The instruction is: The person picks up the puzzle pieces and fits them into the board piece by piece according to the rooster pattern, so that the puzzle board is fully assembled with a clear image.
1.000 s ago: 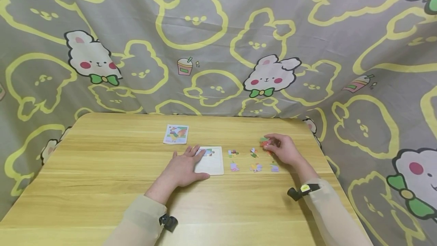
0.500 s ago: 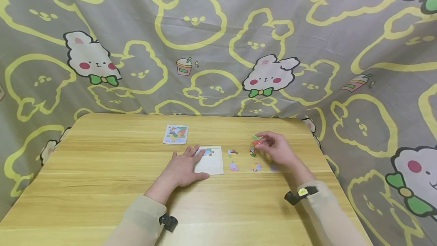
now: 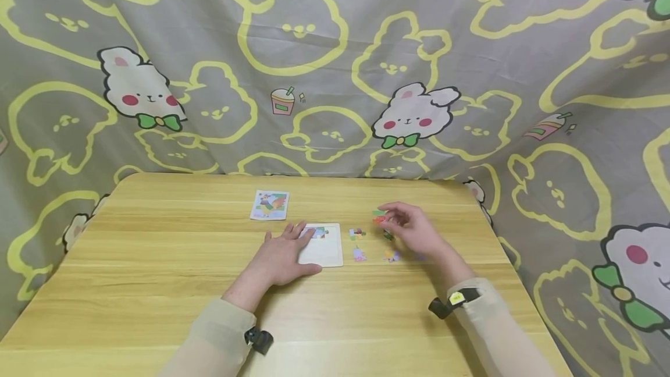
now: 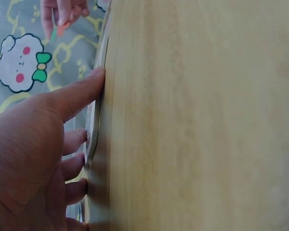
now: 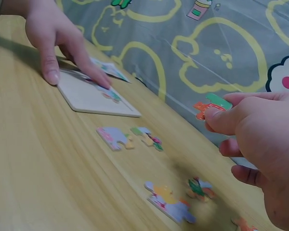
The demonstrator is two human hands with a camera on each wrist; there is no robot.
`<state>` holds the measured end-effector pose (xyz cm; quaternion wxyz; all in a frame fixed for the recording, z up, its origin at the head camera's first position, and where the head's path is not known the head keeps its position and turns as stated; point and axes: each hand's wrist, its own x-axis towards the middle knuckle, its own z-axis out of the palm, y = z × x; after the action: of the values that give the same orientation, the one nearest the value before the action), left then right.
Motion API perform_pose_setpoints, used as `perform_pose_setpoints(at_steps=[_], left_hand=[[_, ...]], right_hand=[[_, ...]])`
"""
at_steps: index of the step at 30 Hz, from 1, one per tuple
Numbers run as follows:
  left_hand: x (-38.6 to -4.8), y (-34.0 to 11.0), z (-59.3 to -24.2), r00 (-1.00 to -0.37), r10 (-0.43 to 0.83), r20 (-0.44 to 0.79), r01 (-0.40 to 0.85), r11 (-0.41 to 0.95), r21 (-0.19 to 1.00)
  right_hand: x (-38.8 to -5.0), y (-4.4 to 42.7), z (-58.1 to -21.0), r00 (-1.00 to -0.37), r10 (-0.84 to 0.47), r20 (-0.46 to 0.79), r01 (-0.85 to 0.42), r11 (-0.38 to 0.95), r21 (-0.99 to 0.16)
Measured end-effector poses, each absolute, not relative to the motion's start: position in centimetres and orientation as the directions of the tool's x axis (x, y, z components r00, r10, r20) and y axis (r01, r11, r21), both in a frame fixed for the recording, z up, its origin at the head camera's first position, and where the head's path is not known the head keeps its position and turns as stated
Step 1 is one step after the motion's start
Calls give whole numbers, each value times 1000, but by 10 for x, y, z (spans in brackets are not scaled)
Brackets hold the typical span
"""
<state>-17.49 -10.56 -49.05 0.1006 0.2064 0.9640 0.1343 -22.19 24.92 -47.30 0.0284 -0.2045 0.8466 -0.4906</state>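
A white puzzle tray (image 3: 325, 256) lies flat on the table, with joined picture pieces (image 3: 320, 233) at its upper edge. My left hand (image 3: 282, 258) rests across the tray's left side, fingers spread, its thumb along the near edge. In the right wrist view, thumb and index finger of my right hand (image 5: 260, 127) pinch an orange-and-green jigsaw piece (image 5: 217, 102) in the air. The head view has this right hand (image 3: 413, 228) over the loose pieces, partly hiding some. Two lilac-toned jigsaw pieces (image 5: 114, 137) (image 5: 171, 204) and a multicoloured one (image 5: 147, 137) lie between tray and right hand.
A printed rooster picture card (image 3: 270, 205) lies behind the tray. Further loose pieces include a green-and-brown one (image 5: 200, 188) and an orange one (image 5: 243, 224). A patterned curtain (image 3: 324, 74) hangs around the wooden table (image 3: 157, 237).
My right hand has moved left with the orange-and-green jigsaw piece, away from the right end of the loose pieces. My left hand has stayed on the tray.
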Motion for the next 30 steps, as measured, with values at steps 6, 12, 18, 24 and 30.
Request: perform_pose_setpoints(at_steps=[6,12,18,24,30], left_hand=[[-174,-106,-491,-894,427,-136,373,877,304],[-174,-106,-490,-893,432,-128,378,873,309],[-175,-106,-491,-891,436,-127,381,870,314],[-175,-106,-489,-891,435,-132,378,869,319],[-175,-105,-488,-892,425,-153,364,878,311]], right_hand=[[-220,238,-473,-896,-423,140,-329,416,-848],[-217,226,-473,-889,-447,103,-308,416,-855],[-219,215,-477,-880,-464,104,-321,419,-849],[-221,201,-481,-859,-498,115,-349,409,-843],[-224,187,-487,-845,-525,103,-368,431,-824]])
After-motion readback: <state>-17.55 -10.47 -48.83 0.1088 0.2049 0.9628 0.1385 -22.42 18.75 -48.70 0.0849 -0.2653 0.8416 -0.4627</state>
